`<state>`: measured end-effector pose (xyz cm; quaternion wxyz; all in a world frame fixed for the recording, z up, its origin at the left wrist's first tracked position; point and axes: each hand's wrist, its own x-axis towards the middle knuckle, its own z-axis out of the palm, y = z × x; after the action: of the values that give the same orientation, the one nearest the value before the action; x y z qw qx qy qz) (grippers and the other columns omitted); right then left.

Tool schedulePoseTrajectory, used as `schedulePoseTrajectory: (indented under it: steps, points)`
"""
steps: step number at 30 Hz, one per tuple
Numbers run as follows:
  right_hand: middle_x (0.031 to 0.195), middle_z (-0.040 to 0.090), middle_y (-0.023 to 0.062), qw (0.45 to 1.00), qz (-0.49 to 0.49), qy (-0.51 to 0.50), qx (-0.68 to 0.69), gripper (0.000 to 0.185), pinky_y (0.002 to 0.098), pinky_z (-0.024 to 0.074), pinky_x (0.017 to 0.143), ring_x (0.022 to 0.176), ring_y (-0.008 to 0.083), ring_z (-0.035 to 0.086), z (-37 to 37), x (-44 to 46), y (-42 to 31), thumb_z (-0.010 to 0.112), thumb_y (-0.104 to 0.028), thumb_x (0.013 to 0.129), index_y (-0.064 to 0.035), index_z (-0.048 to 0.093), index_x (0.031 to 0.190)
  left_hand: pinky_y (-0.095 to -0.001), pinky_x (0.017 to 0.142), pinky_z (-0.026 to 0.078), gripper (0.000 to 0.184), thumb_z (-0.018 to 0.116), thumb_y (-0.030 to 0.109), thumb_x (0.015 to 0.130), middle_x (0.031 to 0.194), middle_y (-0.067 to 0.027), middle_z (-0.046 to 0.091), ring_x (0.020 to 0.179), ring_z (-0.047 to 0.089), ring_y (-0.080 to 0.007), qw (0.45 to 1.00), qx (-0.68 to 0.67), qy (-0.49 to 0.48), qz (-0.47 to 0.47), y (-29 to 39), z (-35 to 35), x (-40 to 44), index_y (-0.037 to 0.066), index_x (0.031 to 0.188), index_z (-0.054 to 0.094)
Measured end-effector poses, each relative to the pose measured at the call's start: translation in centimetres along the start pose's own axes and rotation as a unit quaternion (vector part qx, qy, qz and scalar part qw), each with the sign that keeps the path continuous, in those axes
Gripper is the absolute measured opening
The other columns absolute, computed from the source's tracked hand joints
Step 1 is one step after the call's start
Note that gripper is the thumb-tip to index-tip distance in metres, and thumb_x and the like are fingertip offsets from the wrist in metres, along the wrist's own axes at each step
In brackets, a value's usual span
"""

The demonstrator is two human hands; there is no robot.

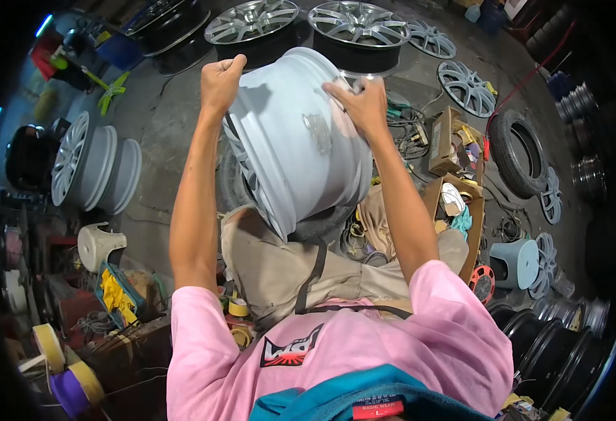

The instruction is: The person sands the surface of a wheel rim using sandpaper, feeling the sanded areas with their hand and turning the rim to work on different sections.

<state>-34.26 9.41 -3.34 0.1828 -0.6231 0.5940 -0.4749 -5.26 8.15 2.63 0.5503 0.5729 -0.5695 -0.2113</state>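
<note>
A pale grey wheel rim (pixel 287 133) is tilted on its side in front of my knees, its barrel facing up and its spoked face to the left. A dark worn patch (pixel 316 133) marks the barrel. My left hand (pixel 221 83) is closed at the rim's upper left edge, fingers wrapped round the lip. On the upper right of the barrel lies my right hand (pixel 362 105), thumb against the surface and fingers curled. It is slightly blurred, and whatever is under its fingers is hidden. Below the rim, a tyre (pixel 232 179) shows in part.
Silver wheels (pixel 357 28) lie at the back, and grey rims (pixel 87 165) stand to the left. To the right are cardboard boxes (pixel 448 140) of supplies, a tyre (pixel 519 154) and a light blue stool (pixel 515 263). A white stool (pixel 99 245) and tape rolls (pixel 48 347) are at left.
</note>
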Motion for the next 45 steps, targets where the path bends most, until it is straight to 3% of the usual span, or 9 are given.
schedulePoseTrajectory:
  steps: [6, 12, 18, 21, 28, 32, 40, 42, 45]
  points:
    - [0.088, 0.053, 0.0192, 0.995, 0.096, 0.03, -0.015, 0.075, 0.0486, 0.0469, 0.077, 0.083, 0.0344, 0.055, -2.2, -7.7, 3.7, 0.09, -0.061, 0.07, 0.0033, 0.05, 0.064, -0.0288, 0.05, 0.025, 0.051, 0.069, 0.029, 0.092, 0.054, 0.0084, 0.039, 0.054, 0.033, -0.0033, 1.0, -0.018, -0.014, 0.0, -0.6, 0.5, 0.2, 0.008, 0.053, 0.044]
    - [0.09, 0.056, 0.0195, 0.999, -0.029, 0.002, -0.032, 0.074, 0.0487, 0.0472, 0.075, 0.085, 0.0341, 0.056, 0.6, 0.9, -0.3, 0.089, -0.063, 0.068, 0.004, 0.058, 0.068, -0.0282, 0.05, 0.024, 0.049, 0.069, 0.028, 0.092, 0.054, 0.009, 0.04, 0.053, 0.033, -0.003, 1.0, -0.004, -0.007, 0.004, -0.8, 0.1, 0.6, 0.008, 0.053, 0.047]
    - [0.082, 0.05, 0.014, 0.996, 0.066, 0.053, 0.017, 0.072, 0.047, 0.0437, 0.07, 0.076, 0.0301, 0.05, -2.2, -9.8, 4.6, 0.094, -0.052, 0.069, 0.0036, 0.048, 0.064, -0.0248, 0.05, 0.022, 0.046, 0.07, 0.027, 0.099, 0.06, 0.013, 0.043, 0.055, 0.032, 0.0001, 0.999, -0.022, -0.033, 0.008, -1.6, 0.2, 0.6, 0.013, 0.058, 0.053]
    - [0.081, 0.047, 0.0133, 0.992, 0.056, 0.092, 0.069, 0.07, 0.0448, 0.0415, 0.068, 0.074, 0.0291, 0.046, -1.8, -10.3, 5.2, 0.093, -0.049, 0.07, 0.0037, 0.046, 0.065, -0.0277, 0.049, 0.025, 0.048, 0.068, 0.027, 0.092, 0.055, 0.0099, 0.04, 0.053, 0.034, -0.0023, 1.0, -0.006, -0.007, 0.002, 0.3, 0.8, 0.0, 0.009, 0.053, 0.047]
    - [0.083, 0.047, 0.012, 0.987, -0.06, 0.141, 0.042, 0.058, 0.0442, 0.0402, 0.068, 0.076, 0.0281, 0.048, -1.1, -7.4, 2.5, 0.091, -0.035, 0.078, 0.0034, 0.049, 0.066, -0.0246, 0.05, 0.022, 0.047, 0.07, 0.03, 0.099, 0.059, 0.0127, 0.043, 0.054, 0.032, -0.0001, 1.0, 0.009, -0.025, -0.011, -1.3, -0.2, 0.9, 0.014, 0.058, 0.054]
    - [0.083, 0.046, 0.0105, 0.989, 0.012, 0.144, 0.04, 0.054, 0.0433, 0.0413, 0.069, 0.077, 0.0276, 0.049, -1.2, -12.0, 5.5, 0.092, -0.031, 0.078, 0.0027, 0.05, 0.066, -0.0268, 0.05, 0.023, 0.049, 0.07, 0.03, 0.096, 0.056, 0.011, 0.042, 0.054, 0.033, -0.0016, 1.0, 0.01, -0.019, 0.005, -0.5, 0.3, 0.3, 0.011, 0.055, 0.05]
    - [0.086, 0.053, 0.0149, 0.989, -0.089, 0.1, -0.069, 0.06, 0.0462, 0.0413, 0.07, 0.077, 0.0295, 0.05, 0.5, -1.5, 0.4, 0.088, -0.044, 0.078, 0.0034, 0.053, 0.068, -0.0289, 0.05, 0.026, 0.051, 0.07, 0.031, 0.092, 0.053, 0.0086, 0.04, 0.053, 0.035, -0.0034, 1.0, 0.007, -0.019, -0.001, -1.1, -0.2, 0.7, 0.008, 0.053, 0.048]
    - [0.083, 0.051, 0.0134, 0.992, 0.034, 0.041, 0.111, 0.059, 0.0456, 0.0419, 0.069, 0.076, 0.0292, 0.05, 0.2, -4.0, 2.9, 0.091, -0.04, 0.075, 0.0031, 0.052, 0.067, -0.0292, 0.05, 0.026, 0.051, 0.07, 0.032, 0.092, 0.053, 0.0083, 0.04, 0.053, 0.035, -0.0039, 1.0, 0.004, -0.018, -0.008, -1.2, -0.1, 0.9, 0.008, 0.053, 0.048]
    - [0.082, 0.048, 0.0117, 0.994, 0.069, 0.061, 0.054, 0.058, 0.0441, 0.0405, 0.067, 0.074, 0.0281, 0.048, -2.2, -10.3, 3.3, 0.093, -0.035, 0.074, 0.0032, 0.05, 0.067, -0.0293, 0.05, 0.027, 0.052, 0.07, 0.033, 0.092, 0.053, 0.0081, 0.04, 0.052, 0.035, -0.0042, 1.0, -0.001, -0.016, 0.005, -0.3, 0.0, 0.2, 0.008, 0.052, 0.048]
